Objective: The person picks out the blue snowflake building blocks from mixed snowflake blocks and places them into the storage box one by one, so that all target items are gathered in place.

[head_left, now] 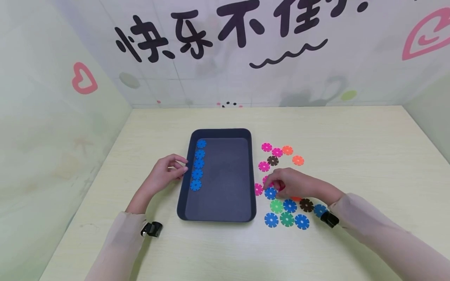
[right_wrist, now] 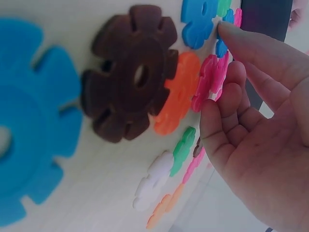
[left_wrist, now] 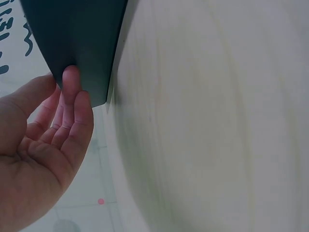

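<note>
My left hand (head_left: 168, 170) rests at the left rim of a dark rectangular tray (head_left: 225, 216). In the left wrist view, its fingertips (left_wrist: 71, 75) touch the tray's outer wall. A column of several blue notched discs (head_left: 197, 173) lies along the tray's left inside. Right of the tray, my right hand (head_left: 293, 182) pinches another blue notched disc (head_left: 270, 193) between thumb and finger, low over the table. Pink discs (head_left: 258, 189) lie right by its fingertips, partly covered by the hand. A green disc (head_left: 276, 206) sits just in front.
Around the right hand lie more loose discs: orange (head_left: 298, 160), dark brown (head_left: 306, 205), pink (head_left: 266, 147), green (head_left: 287, 219) and blue (head_left: 302, 222). The pale wooden table (head_left: 351, 140) meets a printed wall (head_left: 211, 86) at the back.
</note>
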`<state>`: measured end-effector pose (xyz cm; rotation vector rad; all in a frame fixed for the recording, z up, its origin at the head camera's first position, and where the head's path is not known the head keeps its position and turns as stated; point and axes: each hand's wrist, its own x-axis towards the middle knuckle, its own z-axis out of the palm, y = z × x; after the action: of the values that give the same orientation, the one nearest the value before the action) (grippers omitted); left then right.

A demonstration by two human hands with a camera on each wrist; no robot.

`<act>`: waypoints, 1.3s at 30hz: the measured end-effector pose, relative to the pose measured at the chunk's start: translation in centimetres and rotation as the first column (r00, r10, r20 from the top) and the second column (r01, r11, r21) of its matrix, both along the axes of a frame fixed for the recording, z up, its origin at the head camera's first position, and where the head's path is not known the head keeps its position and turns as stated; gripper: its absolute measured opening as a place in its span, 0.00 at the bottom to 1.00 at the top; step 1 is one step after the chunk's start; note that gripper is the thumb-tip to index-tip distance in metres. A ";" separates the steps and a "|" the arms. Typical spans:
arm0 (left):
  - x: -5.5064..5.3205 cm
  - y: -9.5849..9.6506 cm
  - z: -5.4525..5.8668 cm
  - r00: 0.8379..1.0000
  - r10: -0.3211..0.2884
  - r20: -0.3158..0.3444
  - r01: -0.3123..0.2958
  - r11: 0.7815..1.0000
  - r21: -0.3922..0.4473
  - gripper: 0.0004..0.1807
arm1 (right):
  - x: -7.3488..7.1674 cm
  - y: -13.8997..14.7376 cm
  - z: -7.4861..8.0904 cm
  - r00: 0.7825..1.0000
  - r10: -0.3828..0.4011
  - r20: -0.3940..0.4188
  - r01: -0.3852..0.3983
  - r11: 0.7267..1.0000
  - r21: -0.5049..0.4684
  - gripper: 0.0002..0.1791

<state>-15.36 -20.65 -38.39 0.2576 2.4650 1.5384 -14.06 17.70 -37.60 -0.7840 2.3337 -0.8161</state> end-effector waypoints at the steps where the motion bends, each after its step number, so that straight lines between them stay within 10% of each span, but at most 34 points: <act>1: 0.0 0.0 0.0 1.000 0.000 0.001 0.000 1.000 0.000 0.13 | 0.0 0.0 0.0 1.000 0.001 0.004 -0.001 1.000 0.001 0.20; 39: 0.0 0.1 0.1 1.000 0.011 0.013 -0.011 1.000 -0.018 0.13 | 0.9 -0.4 0.1 0.995 -0.044 -0.095 0.042 0.999 -0.027 0.22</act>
<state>-15.34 -20.56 -38.25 0.2302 2.4727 1.5168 -13.16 17.29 -37.45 -0.8017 2.4367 -0.8443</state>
